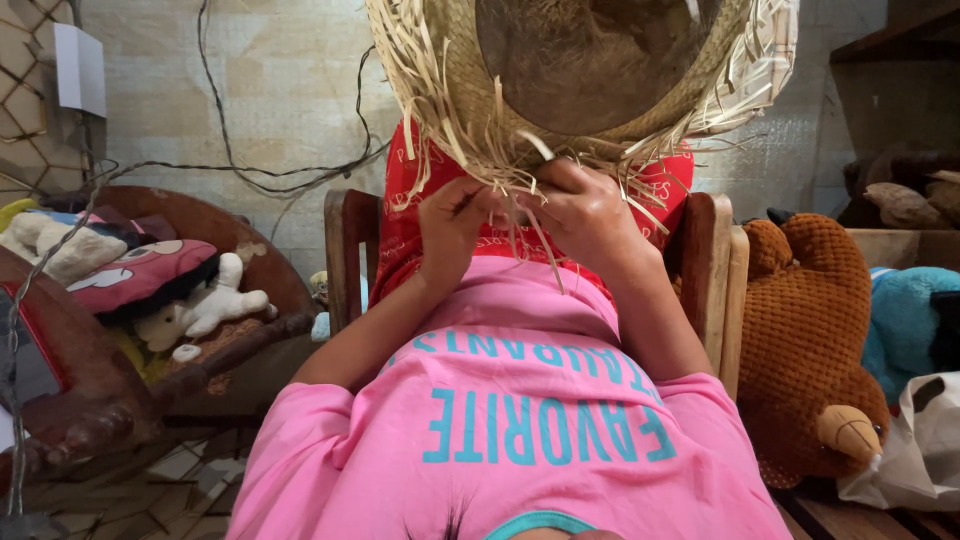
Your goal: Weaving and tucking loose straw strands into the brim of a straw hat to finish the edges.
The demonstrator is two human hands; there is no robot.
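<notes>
A half-woven straw hat (590, 70) with loose pale strips hanging from its rim fills the top middle of the head view. My left hand (452, 225) pinches straw strips at the lower rim. My right hand (590, 215) grips the rim and strips beside it, and the two hands almost touch. Both hands are raised above my pink shirt (510, 420). A red printed cloth (665, 195) lies behind the hat and hands.
I sit on a wooden chair (712, 270). A brown plush bear (810, 340) and a blue plush toy (905, 320) lie at the right, near a white bag (915, 450). At the left, soft toys (150, 280) fill a round wooden seat. Cables (240, 170) hang on the wall.
</notes>
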